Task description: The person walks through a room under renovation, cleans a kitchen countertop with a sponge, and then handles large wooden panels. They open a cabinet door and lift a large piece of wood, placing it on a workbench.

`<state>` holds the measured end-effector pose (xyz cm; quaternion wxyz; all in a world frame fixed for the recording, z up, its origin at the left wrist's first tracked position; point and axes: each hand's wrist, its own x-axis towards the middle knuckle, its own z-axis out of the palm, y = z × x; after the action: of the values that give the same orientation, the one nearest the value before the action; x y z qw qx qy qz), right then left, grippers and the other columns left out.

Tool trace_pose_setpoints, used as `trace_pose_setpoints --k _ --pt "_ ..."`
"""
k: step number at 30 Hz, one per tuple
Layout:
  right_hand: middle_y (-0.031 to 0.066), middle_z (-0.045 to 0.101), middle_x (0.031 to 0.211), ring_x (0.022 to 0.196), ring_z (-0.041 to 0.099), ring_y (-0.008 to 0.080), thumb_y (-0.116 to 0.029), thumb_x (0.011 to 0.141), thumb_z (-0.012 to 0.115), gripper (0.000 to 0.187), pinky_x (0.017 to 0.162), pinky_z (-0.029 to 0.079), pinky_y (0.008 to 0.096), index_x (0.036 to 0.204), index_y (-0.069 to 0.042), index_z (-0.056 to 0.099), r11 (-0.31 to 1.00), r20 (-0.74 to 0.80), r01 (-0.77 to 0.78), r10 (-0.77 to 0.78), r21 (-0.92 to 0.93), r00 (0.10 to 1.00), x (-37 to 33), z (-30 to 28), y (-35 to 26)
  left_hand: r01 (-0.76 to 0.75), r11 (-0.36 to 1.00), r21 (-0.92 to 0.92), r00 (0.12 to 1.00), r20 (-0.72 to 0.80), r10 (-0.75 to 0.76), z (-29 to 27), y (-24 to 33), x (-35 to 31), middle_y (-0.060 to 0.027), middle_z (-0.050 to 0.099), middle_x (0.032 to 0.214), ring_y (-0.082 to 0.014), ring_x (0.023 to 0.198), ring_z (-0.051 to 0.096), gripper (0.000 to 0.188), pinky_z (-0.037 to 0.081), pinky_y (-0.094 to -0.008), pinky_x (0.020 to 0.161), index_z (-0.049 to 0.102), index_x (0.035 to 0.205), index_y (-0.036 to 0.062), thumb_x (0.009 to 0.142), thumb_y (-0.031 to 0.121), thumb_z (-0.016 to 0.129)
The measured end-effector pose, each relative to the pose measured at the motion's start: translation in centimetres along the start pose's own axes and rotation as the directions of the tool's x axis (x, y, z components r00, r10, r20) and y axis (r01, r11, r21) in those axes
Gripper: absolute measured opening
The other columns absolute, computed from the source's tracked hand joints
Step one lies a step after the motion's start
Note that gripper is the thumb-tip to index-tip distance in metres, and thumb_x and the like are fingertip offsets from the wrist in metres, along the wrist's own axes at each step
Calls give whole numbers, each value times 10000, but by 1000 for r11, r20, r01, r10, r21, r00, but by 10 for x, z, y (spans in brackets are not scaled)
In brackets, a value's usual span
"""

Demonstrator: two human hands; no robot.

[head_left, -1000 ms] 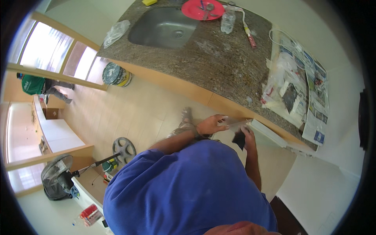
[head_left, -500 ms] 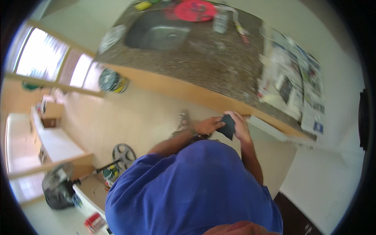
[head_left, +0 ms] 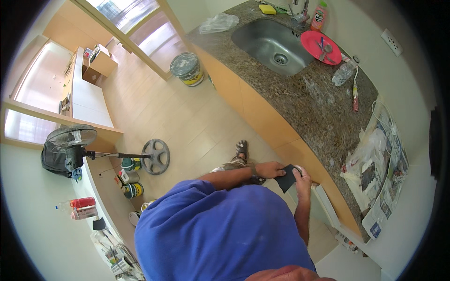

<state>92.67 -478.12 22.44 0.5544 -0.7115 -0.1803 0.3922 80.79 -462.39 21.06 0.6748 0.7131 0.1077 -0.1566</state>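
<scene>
A black piece of sandpaper, its lower part hanging to a pointed corner, is held in front of my body. My left hand pinches its left edge. On the other side, my right hand grips the sheet's upper right part, fingers bent over it. Both hands are close to the light wood front of the counter. Just beyond my right hand, a white cabinet door or drawer edge stands out below the countertop.
The brown countertop holds a steel sink, a red plate with cutlery, a crumpled clear bottle, a brush-like tool and newspaper. A paint bucket and a pedestal fan stand on the floor.
My view has swung, bringing more of the floor, fan and left shelf into sight. Both hands still hold the sandpaper, the right one with fingers now more curled over it.
</scene>
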Motion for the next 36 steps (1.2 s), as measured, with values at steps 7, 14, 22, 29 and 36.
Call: trace_pose_setpoints --k 7,14,22,29,36 --pt "17 615 879 787 542 76 -100 848 572 190 723 435 220 996 12 614 985 167 8 -38 174 985 15 36 -21 36 913 -405 999 22 -30 -24 -13 -25 -36 619 918 -117 798 561 346 455 -265 714 560 1060 -27 834 234 571" --pt "20 615 867 772 550 81 -91 849 565 187 712 446 226 993 18 612 996 264 85 -75 -25 962 47 103 -42 73 835 -546 994 -32 -107 -66 -53 -50 -19 607 918 -120 774 545 351 451 -261 683 549 1088 -17 844 234 541" --pt "75 619 960 854 590 139 -201 871 544 330 711 473 256 1130 3 543 979 427 -37 121 -199 896 83 213 -62 32 999 20 927 -375 -23 -165 -128 -149 -103 595 979 -195 897 540 342 442 -322 782 549 1116 -3 843 196 493" --pt "75 632 979 904 600 145 -222 877 521 344 748 465 267 1137 3 543 975 554 9 120 -223 824 115 253 -109 -122 863 -490 581 -740 -338 -230 -194 -260 -133 600 938 -212 836 583 294 469 -325 768 539 1033 -47 828 158 486" --pt "52 628 982 905 579 118 -220 891 521 322 752 448 251 1136 -13 553 987 426 117 -57 -115 903 169 251 -193 -367 653 -663 378 -748 -546 -280 -188 -274 -87 582 932 -190 814 553 285 460 -288 698 543 1039 -15 828 164 476"
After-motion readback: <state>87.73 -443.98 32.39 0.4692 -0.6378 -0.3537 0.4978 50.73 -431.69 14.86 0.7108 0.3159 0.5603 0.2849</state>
